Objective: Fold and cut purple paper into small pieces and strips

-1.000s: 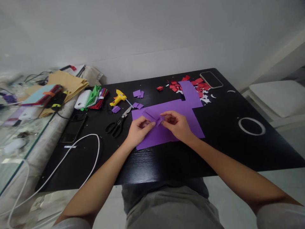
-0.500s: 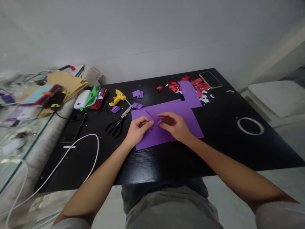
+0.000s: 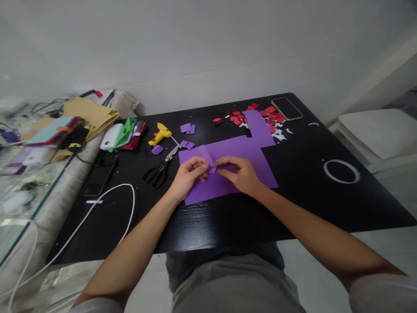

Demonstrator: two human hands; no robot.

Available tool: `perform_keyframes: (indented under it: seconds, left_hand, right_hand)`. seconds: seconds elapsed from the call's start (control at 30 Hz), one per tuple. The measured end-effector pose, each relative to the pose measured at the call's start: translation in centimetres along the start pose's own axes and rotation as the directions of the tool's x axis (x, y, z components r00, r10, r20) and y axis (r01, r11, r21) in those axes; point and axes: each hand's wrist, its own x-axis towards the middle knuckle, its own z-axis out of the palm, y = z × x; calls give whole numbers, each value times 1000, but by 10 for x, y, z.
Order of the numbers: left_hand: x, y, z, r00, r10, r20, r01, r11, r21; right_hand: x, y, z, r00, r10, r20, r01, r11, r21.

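- Above the purple sheet [image 3: 231, 147], I am watching both hands holding a small purple piece [image 3: 206, 154] of paper between them.
- The left hand [image 3: 187, 176] is pinching its lower part between thumb and fingers; the right hand [image 3: 241, 173] is gripping the near end at its fingertips.
- Those fingertips are hiding the gripped edges, so I am not making out whether they are lining up; an uneven pinch could be leaving a crooked crease.
- Both hands are meeting on one thin bit of paper, and pulling apart too hard could be tearing or buckling it.
- Purple is lying over purple, so I am judging that a dropped piece could be getting lost against the sheet.
- The scissors [image 3: 159, 171] are resting just beside the sheet's left edge, near the yellow glue gun [image 3: 160, 133]; a leftward sweep of the hand could be knocking either.
- Small purple squares [image 3: 186, 128] are sitting loose beyond; a brush or draught could be scattering them.
- The white cable [image 3: 134, 195] is running beneath the left forearm, where a snag could be jerking that hand.
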Motion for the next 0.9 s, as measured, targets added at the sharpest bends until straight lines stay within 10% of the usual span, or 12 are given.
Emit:
perform_keyframes:
  seconds: [0.9]
  left_hand:
    - [-1, 3, 1, 996, -70, 54, 76, 991, -107]
  right_hand:
    - [-3, 8, -2, 980, -195, -24, 186, 958, -219]
